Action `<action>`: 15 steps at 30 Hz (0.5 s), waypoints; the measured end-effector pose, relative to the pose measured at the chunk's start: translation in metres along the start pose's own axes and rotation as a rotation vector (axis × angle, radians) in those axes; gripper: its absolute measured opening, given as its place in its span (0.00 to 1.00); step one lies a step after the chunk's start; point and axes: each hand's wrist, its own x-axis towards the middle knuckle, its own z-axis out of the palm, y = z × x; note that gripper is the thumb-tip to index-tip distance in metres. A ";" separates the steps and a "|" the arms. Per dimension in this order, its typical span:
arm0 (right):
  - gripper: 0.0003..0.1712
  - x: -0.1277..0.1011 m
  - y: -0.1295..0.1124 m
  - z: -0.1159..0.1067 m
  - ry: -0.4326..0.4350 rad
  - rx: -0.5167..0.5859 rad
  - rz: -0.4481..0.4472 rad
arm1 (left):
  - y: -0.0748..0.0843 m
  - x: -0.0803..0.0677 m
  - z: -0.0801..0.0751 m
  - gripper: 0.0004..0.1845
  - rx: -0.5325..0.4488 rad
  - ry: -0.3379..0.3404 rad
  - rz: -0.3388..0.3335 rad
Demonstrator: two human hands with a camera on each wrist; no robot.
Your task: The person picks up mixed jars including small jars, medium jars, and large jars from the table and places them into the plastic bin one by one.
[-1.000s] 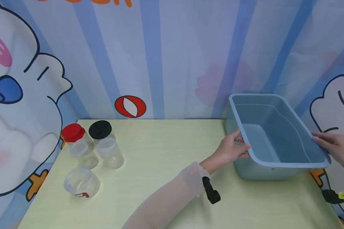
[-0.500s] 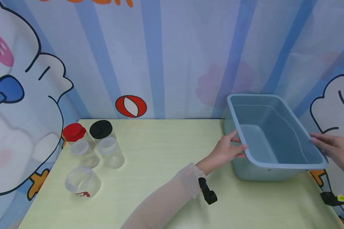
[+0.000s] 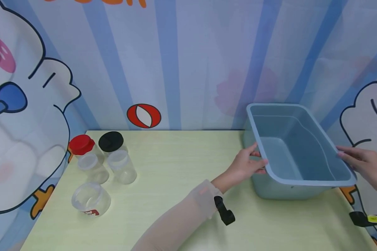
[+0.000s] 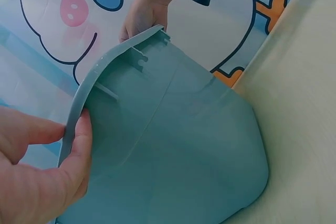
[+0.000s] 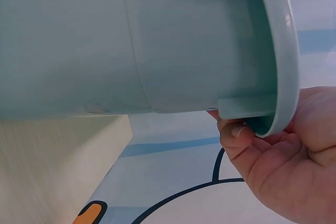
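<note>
Grey-blue bin (image 3: 296,153) btwn both hands' grips.

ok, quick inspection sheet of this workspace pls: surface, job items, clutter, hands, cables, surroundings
Surface: pale green table, bin at its right end.
Job's things: grey-blue plastic bin, empty inside, tilted.
Clutter: red-lidded jar, black-lidded jar and three clear lidless jars grouped at the table's left end.
Hands: left hand grips the bin's left rim; right hand grips the right rim, fingers curled under the lip.
Cables: nothing seen.
Surroundings: cartoon-print blue-striped backdrop behind and beside the table.
</note>
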 end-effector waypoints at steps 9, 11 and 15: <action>0.35 -0.001 -0.006 0.003 0.011 -0.010 -0.020 | 0.000 -0.003 -0.004 0.39 0.000 -0.007 0.013; 0.35 -0.001 -0.007 0.003 0.006 -0.010 -0.015 | 0.000 -0.004 -0.005 0.39 0.001 -0.012 0.016; 0.35 -0.001 -0.008 0.004 -0.003 -0.008 0.002 | 0.000 -0.006 -0.007 0.39 -0.002 -0.014 0.012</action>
